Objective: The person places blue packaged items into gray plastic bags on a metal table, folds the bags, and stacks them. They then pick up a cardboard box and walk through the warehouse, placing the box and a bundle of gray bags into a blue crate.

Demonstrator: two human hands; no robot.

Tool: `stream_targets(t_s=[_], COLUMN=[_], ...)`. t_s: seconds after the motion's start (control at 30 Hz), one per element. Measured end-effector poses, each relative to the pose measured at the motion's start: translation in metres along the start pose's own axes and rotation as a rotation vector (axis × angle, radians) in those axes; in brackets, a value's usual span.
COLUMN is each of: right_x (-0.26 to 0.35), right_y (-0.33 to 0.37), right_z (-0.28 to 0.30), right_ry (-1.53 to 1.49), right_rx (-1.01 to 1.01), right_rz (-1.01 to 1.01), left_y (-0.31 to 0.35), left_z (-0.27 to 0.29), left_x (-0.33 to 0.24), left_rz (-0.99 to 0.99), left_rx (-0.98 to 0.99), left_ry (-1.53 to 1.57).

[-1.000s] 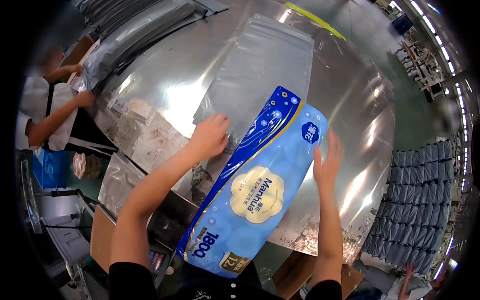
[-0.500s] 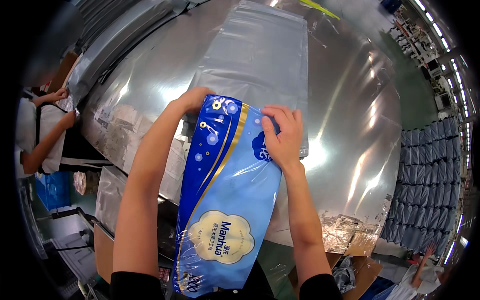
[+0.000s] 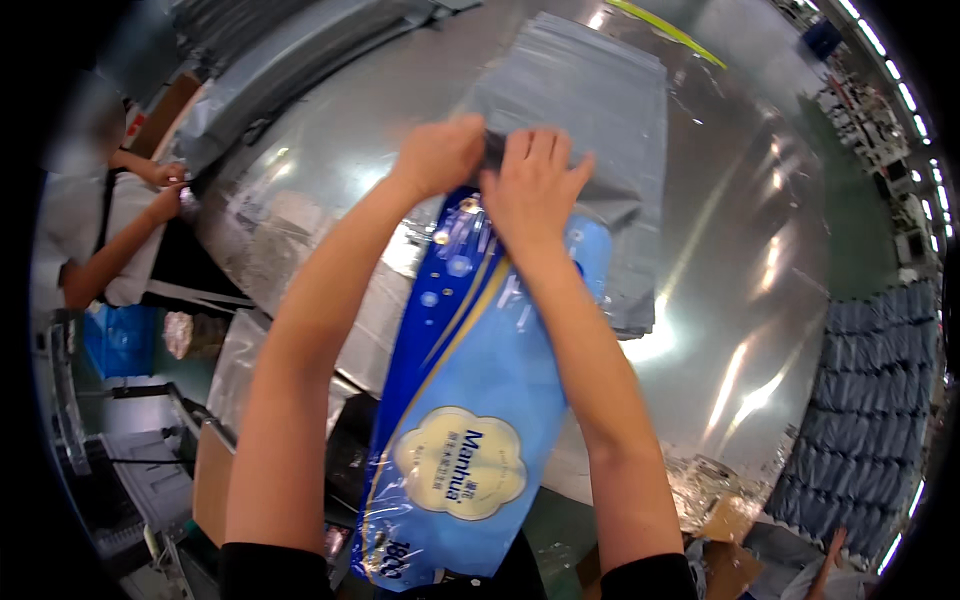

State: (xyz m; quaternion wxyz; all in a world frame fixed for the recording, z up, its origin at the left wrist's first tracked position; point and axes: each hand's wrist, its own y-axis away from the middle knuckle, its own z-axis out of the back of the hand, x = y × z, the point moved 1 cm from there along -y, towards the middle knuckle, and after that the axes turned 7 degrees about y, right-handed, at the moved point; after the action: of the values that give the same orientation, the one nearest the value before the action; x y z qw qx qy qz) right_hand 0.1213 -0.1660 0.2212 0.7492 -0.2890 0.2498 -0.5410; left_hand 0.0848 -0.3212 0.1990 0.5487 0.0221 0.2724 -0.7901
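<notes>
A long plastic-wrapped pack of tissue paper (image 3: 480,370), dark and light blue with a gold stripe, slants up from my body to the table. Its far end meets the top one of a stack of flat grey plastic bags (image 3: 600,100). My left hand (image 3: 443,157) is closed at the pack's far left corner, its fingers curled on the bag's edge beside a dark fold. Spread over the bag's near edge and the pack's far end, my right hand (image 3: 532,195) has its fingers stretched out. The fingertips of my left hand are partly hidden and blurred.
The shiny metal table (image 3: 740,240) has a curved rim. Grey plastic sheeting (image 3: 300,70) lies at the far left, and a yellow strip (image 3: 670,30) at the far edge. A person's hands (image 3: 170,190) are at left. Grey packed bundles (image 3: 870,400) stand at right.
Both hands have moved away from me onto the grey bag's near edge. My left hand has closed on it; my right has left the pack's right side. The bag is now lifted and creased.
</notes>
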Motion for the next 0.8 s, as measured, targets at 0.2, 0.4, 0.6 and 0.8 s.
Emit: stream_targets(t_s=[0.2,0.4,0.6,0.8], right_x=[-0.143,-0.099,-0.114,-0.152], right_y=[0.029,0.134,0.171,0.181], right_z=[-0.032,-0.018,-0.133,-0.141], right_ry=[0.011,-0.723,-0.978,-1.727], right_rx=[0.165,0.352,0.226,0.586], right_rz=[-0.204,-0.631,-0.912,-1.283], left_y=[0.063,0.114,0.111,0.082], left_z=[0.018,-0.008,-0.097,-0.083], left_x=[0.024,0.030,0.059,0.013], left_rz=[-0.045,-0.077,0.364,0.540], left_rx=[0.457,0.082,-0.116,-0.216], left_ry=[0.006,0.500,0.565,0.978])
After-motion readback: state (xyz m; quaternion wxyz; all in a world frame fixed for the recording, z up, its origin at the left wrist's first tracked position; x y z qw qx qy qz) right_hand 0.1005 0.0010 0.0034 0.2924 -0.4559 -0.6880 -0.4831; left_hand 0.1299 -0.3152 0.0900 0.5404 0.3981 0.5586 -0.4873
